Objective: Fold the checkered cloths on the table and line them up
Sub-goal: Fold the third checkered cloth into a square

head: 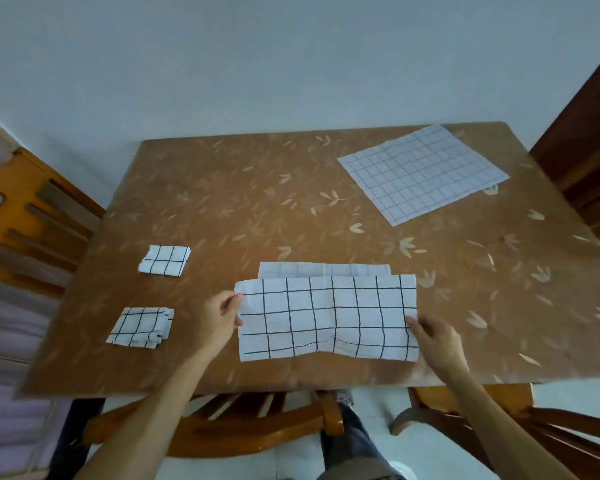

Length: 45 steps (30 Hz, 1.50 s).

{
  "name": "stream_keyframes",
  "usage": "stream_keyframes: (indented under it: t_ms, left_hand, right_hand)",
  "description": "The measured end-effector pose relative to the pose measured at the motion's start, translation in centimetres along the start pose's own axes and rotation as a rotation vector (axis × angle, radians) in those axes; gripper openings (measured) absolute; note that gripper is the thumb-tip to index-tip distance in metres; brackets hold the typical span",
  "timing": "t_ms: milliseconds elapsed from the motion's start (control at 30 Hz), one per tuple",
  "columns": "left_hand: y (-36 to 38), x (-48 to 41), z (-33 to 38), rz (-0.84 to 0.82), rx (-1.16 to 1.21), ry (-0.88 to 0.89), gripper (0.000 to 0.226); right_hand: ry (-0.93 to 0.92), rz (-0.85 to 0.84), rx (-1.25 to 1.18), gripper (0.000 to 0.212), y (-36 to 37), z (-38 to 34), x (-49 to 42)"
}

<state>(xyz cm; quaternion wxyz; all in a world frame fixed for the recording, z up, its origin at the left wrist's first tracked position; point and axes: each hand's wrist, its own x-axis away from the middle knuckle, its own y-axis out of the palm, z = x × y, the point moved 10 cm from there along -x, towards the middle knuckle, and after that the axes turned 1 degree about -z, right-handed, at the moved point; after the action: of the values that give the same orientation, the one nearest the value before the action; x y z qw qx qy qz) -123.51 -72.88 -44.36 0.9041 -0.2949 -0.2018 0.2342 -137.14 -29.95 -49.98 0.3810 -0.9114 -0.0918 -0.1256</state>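
A white cloth with a black grid [326, 317] lies folded roughly in half near the table's front edge, its lower layer showing along the far side. My left hand [219, 317] pinches its left edge. My right hand [433, 341] grips its right edge. Two small folded checkered cloths rest at the left: one farther back [164, 260], one nearer the front [141, 327]. An unfolded checkered cloth [421, 173] lies flat at the far right corner.
The brown table with a leaf pattern [257, 202] stands against a pale wall. Wooden chairs stand at the left [32, 220], at the right [589, 188] and in front of me [257, 420]. My legs show under the front edge.
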Motion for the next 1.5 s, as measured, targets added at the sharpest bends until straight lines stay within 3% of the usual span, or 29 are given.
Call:
stream_keyframes:
  t_ms: [133, 267, 367, 500, 733, 867, 1033, 1200, 1367, 1500]
  left_hand:
    - [1.1, -3.9, 0.4, 0.076, -0.084, -0.071, 0.028]
    - [3.2, -6.8, -0.5, 0.140, -0.101, -0.170, 0.055]
    - [5.3, -7.1, -0.6, 0.120, -0.344, -0.028, 0.049]
    - [10.9, -4.9, 0.8, -0.069, -0.522, 0.197, 0.042]
    - [17.6, -3.0, 0.8, -0.163, -0.582, 0.189, 0.057]
    - [19.7, -3.4, 0.7, -0.230, -0.688, 0.246, 0.056]
    - [21.5, -4.2, -0.2, -0.267, -0.778, 0.266, 0.058]
    - [22.1, -4.3, -1.0, -0.289, -0.819, 0.291, 0.066]
    - [21.9, -4.1, -1.8, -0.292, -0.866, 0.292, 0.070]
    - [20.0, -4.0, -2.9, -0.222, -0.848, 0.190, 0.078]
  right_hand:
    - [0.034, -0.063, 0.046, 0.043, 2.0, -0.3, -4.6]
    - [0.078, -0.123, 0.106, 0.041, 4.0, 0.3, -8.0]
    - [0.059, -0.142, 0.145, 0.036, 4.8, 0.0, -9.6]
    - [0.037, -0.154, 0.190, 0.029, 5.4, 0.1, -10.4]
    - [0.016, -0.052, 0.203, 0.025, 4.7, 0.7, -10.2]
    - [-0.272, 0.079, 0.421, 0.035, 5.1, -2.8, -8.7]
    - [-0.619, -0.142, 0.528, 0.050, 12.5, -6.6, -5.1]
    - [-0.633, -0.349, 0.704, 0.073, 17.1, -4.2, -4.0]
    - [-0.638, -0.335, 0.719, 0.076, 16.2, -2.9, -4.3]
    - [-0.671, -0.327, 0.738, 0.075, 14.7, -1.6, -4.9]
